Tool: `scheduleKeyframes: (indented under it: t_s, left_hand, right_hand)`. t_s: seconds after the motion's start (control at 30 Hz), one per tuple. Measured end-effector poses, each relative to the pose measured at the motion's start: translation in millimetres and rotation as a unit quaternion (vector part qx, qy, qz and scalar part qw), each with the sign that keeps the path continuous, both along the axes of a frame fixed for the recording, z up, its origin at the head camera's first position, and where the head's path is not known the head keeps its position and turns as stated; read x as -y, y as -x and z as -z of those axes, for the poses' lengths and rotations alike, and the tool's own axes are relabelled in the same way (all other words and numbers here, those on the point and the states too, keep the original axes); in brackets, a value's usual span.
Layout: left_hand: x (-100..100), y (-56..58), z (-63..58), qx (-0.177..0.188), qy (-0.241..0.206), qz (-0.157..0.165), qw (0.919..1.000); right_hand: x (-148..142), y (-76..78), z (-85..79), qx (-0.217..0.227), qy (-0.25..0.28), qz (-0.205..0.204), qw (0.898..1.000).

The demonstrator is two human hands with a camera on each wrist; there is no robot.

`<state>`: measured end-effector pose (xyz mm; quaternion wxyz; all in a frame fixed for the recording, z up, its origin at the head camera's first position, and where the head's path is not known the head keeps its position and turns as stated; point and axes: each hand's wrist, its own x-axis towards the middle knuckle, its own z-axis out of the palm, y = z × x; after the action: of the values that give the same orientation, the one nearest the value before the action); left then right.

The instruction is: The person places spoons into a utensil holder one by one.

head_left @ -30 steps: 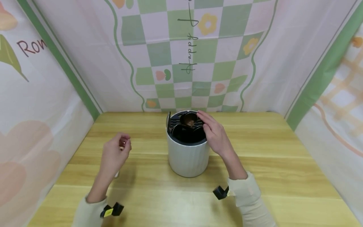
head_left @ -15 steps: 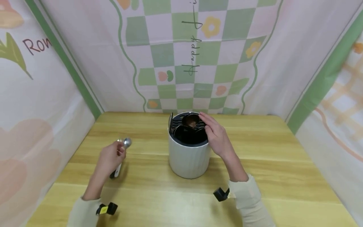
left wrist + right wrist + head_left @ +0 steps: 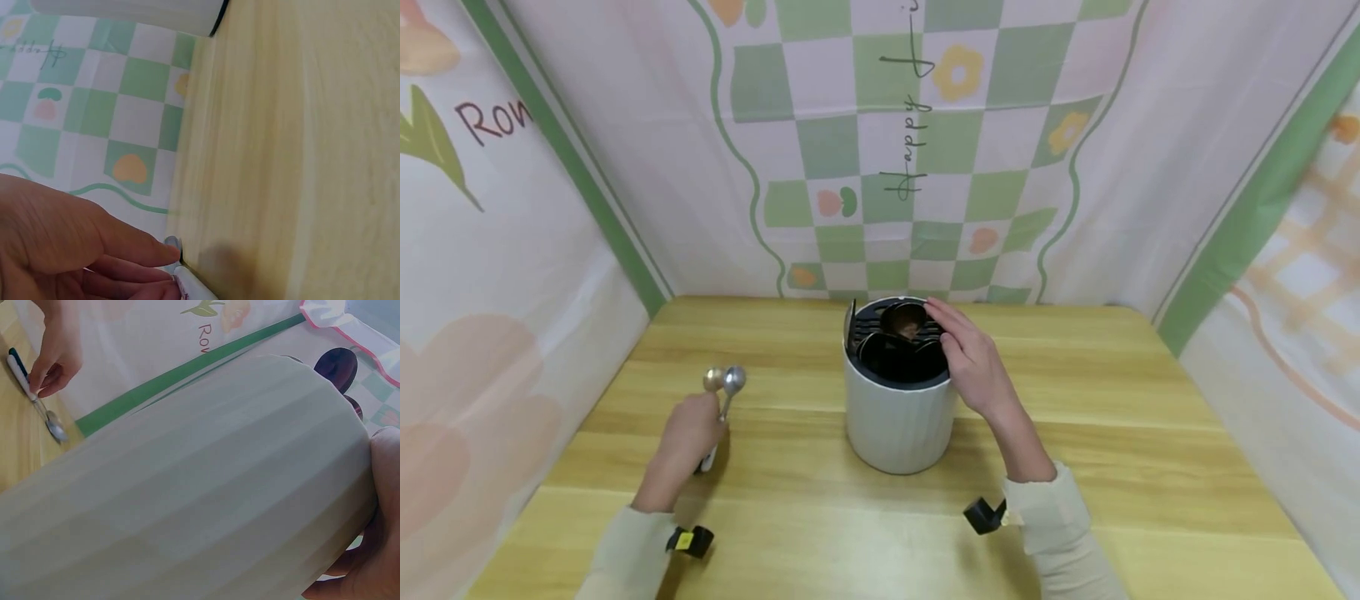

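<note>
Two metal spoons lie side by side on the table at the left, a silvery spoon bowl [image 3: 734, 380] and a duller one [image 3: 713, 380] showing past my left hand [image 3: 688, 429]. My left thumb and fingers pinch the white-handled spoon [image 3: 32, 394] near its neck, low over the table. The other spoon has a dark handle end [image 3: 15, 357]. My right hand [image 3: 973, 358] rests on the right rim of a white ribbed utensil holder [image 3: 898, 429], its fingers stretched along the edge. Dark round-headed utensils [image 3: 904, 318] stand inside.
The holder stands upright mid-table on its own base. A wooden table [image 3: 820, 533] reaches back to a checked cloth wall [image 3: 887, 150], with patterned cloth at both sides. Black wrist cameras [image 3: 983, 515] hang by each cuff.
My left hand has drawn back toward me along the spoons, uncovering both bowls, and lowered its fingers onto a handle. The right hand has stayed on the holder.
</note>
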<state>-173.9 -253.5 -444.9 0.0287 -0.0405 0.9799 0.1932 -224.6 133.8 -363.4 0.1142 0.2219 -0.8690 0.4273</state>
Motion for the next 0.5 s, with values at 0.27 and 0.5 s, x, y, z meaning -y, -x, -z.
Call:
scheduleKeyframes:
  t_s: [0.27,0.5]
  left_hand:
    - [2.1,6.3,7.6,0.001,0.030,0.011,0.9995]
    - [0.1,8.0,2.7,-0.003,0.000,0.015,0.9999]
  right_hand:
    - [-0.7,0.5,-0.3,0.001,0.002,-0.002,1.000]
    - [-1.7,1.2,1.0,0.006,-0.001,-0.001,1.000]
